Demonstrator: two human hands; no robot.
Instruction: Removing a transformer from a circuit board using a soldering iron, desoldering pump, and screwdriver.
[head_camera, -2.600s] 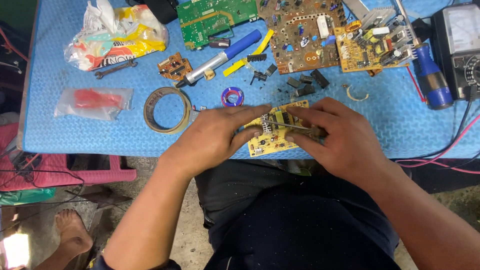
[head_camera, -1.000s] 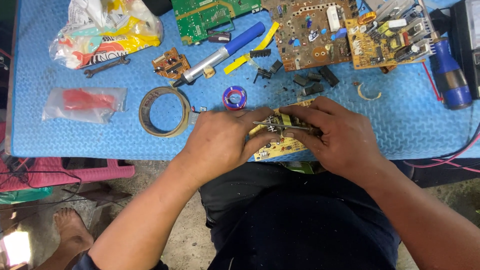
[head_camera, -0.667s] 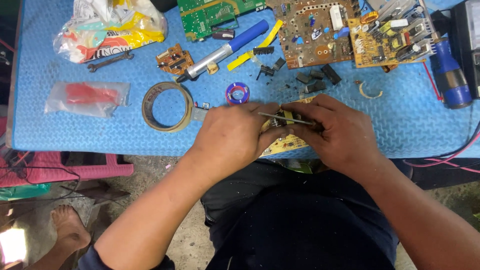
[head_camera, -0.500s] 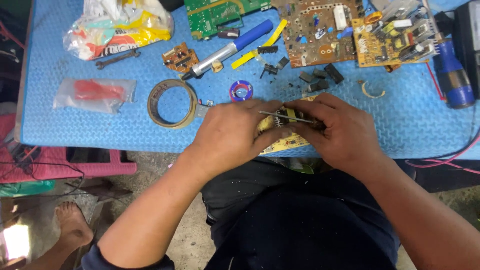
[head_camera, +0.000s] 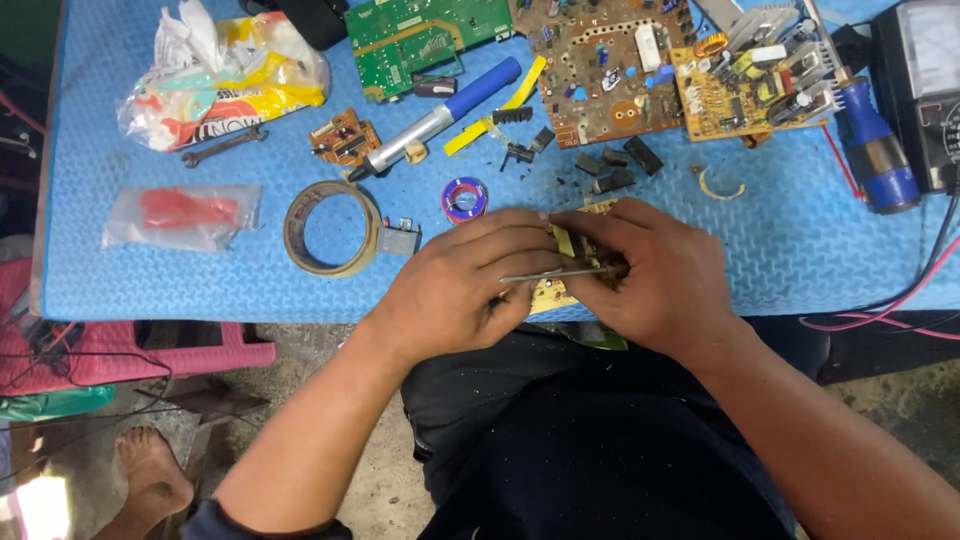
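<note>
A small yellow circuit board lies at the near edge of the blue mat, mostly covered by both hands. My left hand grips the board from the left, thumb and fingers closed over it. My right hand holds a thin metal tool, like tweezers, lying across the board with its tip pointing left. Which part the tip touches is hidden by my fingers.
A roll of tape, a solder spool, a blue-handled desoldering pump, several circuit boards, loose black components, a spanner, plastic bags, a blue screwdriver and a meter lie on the mat.
The view has shifted slightly. Both hands stay on the small board; the metal tool now lies more level across it, and my fingers have closed tighter.
</note>
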